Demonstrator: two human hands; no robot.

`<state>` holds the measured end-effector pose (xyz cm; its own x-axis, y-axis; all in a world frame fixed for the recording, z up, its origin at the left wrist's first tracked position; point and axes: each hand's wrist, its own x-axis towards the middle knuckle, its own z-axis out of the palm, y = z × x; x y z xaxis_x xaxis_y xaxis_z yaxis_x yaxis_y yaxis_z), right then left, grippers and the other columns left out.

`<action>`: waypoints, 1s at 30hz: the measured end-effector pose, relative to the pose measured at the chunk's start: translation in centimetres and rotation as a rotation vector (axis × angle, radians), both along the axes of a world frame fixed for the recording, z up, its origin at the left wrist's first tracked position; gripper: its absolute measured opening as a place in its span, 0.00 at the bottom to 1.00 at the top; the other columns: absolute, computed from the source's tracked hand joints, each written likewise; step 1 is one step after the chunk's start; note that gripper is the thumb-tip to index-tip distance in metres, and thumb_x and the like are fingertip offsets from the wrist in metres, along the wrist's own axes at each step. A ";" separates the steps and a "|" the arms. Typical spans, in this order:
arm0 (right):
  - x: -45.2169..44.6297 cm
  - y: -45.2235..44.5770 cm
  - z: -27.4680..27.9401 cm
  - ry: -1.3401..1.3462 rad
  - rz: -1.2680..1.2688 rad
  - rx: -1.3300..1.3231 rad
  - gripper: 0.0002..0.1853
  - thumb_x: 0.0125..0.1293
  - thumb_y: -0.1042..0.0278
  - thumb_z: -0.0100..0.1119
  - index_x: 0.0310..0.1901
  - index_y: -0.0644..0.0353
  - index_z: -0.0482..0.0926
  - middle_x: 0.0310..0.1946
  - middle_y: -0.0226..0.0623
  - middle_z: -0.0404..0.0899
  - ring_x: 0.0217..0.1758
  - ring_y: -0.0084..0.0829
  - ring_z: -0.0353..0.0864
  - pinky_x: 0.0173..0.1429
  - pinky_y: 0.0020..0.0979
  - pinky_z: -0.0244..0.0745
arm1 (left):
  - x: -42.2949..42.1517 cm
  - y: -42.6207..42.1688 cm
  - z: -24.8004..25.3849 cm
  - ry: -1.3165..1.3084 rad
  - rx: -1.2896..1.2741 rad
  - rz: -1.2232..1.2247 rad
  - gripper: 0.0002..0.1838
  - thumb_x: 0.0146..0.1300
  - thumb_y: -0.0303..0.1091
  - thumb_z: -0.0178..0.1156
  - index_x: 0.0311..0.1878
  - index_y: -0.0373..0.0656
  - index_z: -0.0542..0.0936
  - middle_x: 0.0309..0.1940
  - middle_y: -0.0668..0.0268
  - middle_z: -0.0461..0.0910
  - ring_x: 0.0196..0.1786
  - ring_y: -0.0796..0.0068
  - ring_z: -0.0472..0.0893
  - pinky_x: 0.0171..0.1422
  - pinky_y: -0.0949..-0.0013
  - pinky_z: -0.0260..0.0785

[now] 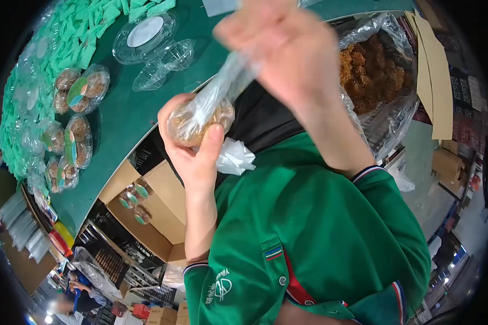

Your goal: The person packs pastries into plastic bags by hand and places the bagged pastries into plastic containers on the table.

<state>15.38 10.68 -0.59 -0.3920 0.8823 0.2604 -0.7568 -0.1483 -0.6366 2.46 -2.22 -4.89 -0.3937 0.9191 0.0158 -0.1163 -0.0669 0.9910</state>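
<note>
My left hand (192,160) is wrapped round a clear plastic package with a round brown item (211,120) in it, thumb over its side. The plastic is stretched up into a twisted neck (222,86). At the top of that neck my right hand (295,59), blurred by motion, is closed on the plastic. A crumpled white piece (236,157) shows just below the package, beside my left hand.
Green table (119,119) with green packets (76,27), open clear containers (146,35) and filled ones (87,89). Right: plastic-lined container of brown shreds (374,76), cardboard flaps (434,81). Below the table: cardboard box (162,200) holding packs. A person (78,298) is far lower left.
</note>
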 end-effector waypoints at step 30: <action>-0.7 -3.2 -6.1 -0.896 -0.621 0.998 0.15 0.64 0.60 0.52 0.24 0.57 0.80 0.18 0.37 0.77 0.21 0.39 0.76 0.25 0.35 0.70 | -0.9 -0.8 -1.0 -0.707 -0.267 -0.314 0.29 0.65 0.57 0.40 0.56 0.40 0.66 0.35 0.63 0.74 0.30 0.76 0.75 0.29 0.74 0.69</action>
<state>14.71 7.47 -6.64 -0.3814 0.5706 0.7272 0.1579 0.8154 -0.5569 1.51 -2.99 -5.91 0.0478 0.9261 -0.3743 -0.6938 0.3004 0.6546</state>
